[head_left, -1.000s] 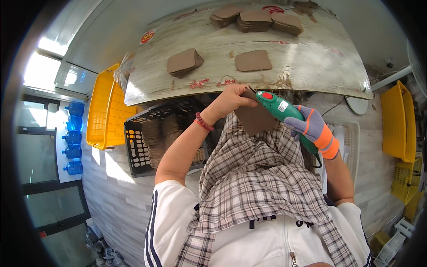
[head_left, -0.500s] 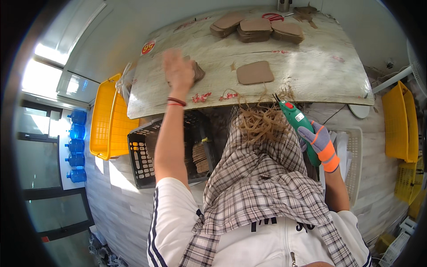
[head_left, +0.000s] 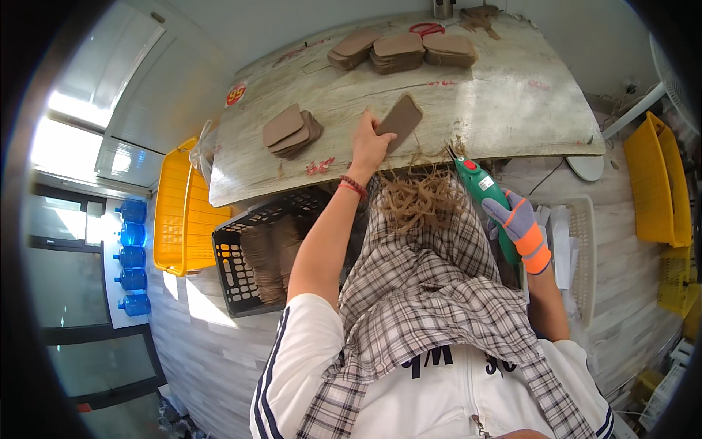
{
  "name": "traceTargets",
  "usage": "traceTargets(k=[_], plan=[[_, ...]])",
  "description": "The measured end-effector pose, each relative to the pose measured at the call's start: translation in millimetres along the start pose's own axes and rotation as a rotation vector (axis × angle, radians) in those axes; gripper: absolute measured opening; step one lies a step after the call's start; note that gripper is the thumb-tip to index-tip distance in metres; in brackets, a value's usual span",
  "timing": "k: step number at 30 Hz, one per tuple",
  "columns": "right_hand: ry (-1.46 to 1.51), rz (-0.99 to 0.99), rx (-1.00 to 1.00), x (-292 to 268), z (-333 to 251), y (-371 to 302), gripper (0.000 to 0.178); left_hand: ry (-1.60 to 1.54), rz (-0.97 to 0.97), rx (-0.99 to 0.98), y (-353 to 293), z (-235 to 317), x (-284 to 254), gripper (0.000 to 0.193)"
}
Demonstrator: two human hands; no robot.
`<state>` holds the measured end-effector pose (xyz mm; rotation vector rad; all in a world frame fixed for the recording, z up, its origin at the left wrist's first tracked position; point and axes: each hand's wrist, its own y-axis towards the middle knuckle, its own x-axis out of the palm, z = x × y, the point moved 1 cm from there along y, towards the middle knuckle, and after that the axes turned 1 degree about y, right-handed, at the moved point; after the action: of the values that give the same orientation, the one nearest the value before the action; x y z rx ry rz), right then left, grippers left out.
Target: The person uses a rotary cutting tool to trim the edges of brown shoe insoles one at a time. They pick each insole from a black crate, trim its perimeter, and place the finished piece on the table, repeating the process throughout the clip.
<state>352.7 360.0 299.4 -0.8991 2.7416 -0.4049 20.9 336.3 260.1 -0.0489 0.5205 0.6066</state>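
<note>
My bare left hand [head_left: 371, 143] pinches a flat brown rounded-corner piece [head_left: 404, 121], tilted up off the table with its lower left corner between thumb and fingers. In a grey and orange glove, my right hand [head_left: 514, 219] grips green electric scissors [head_left: 479, 183], their small blades pointing up toward the table's front edge. Thin brown trimmings [head_left: 420, 199] lie heaped on the plaid apron across my lap. A loose stack of similar brown pieces [head_left: 291, 133] rests on the table to the left of my left hand.
Neat brown stacks [head_left: 398, 48] and red-handled scissors [head_left: 426, 29] sit at the back of the table [head_left: 351, 95]. Below its left edge, a black crate [head_left: 238, 282] holds more pieces. Yellow baskets [head_left: 172, 230] stand at both sides; a white basket [head_left: 587, 263] is at my right.
My left hand has moved right from the loose stack and lifted the single brown piece that lay flat on the table. My right hand still holds the electric scissors.
</note>
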Motion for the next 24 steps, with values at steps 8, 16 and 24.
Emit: traceTargets(k=[8,16,24], plan=[[0.097,0.091,-0.033,10.7,-20.6,-4.8,0.032,-1.589,0.198,-0.267,-46.6,56.9,39.2,0.033],[0.194,0.088,-0.048,22.1,-32.2,-11.1,0.028,-1.770,0.200,-0.220,-51.4,84.4,65.4,0.032],[0.225,0.084,-0.058,25.3,-39.3,-13.8,0.030,-1.808,0.182,-0.279,-58.8,83.5,80.0,0.037]])
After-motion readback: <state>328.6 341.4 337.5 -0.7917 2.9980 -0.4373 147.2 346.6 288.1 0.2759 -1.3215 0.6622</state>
